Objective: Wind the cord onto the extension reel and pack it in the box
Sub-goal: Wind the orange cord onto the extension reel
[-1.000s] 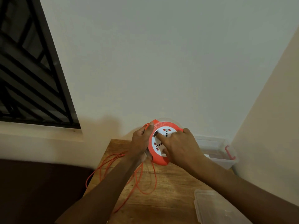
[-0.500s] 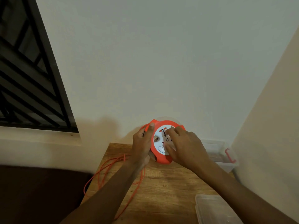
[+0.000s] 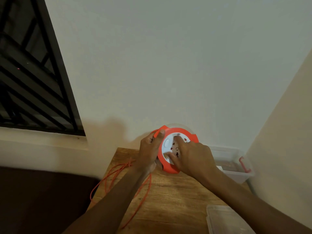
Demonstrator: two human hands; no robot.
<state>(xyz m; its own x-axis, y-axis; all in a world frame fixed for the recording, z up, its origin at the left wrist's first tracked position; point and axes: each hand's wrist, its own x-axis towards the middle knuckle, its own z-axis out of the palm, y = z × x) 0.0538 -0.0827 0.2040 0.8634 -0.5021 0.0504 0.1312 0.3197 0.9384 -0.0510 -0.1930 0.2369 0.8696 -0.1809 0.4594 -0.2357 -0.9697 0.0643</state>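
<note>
- Since a sec ago the white socket face has turned round under the right hand (image 3: 190, 157): the oval button now sits upper left, and less loose cord (image 3: 118, 176) lies on the table.
- Nearest: clear lid (image 3: 226, 220) flat at the table's near right corner, both forearms reaching in over the wooden table (image 3: 170, 200).
- Orange cord loops trail over the table's left edge (part hidden under the left arm) & run up toward the left hand.
- Left hand (image 3: 148, 154) grips the reel (image 3: 170, 168) by its left rim, thumb up on the orange tab, fingers curled round the back.
- Right hand lies on the reel's white face w/ index & thumb pressed on it, other fingers bent.
- Reel is held tilted on edge, above the table's far side.
- Clear box (image 3: 236, 173) w/ red latch sits just right of the reel, by the wall corner.
- Farthest: barred window (image 3: 30, 73), upper left.
</note>
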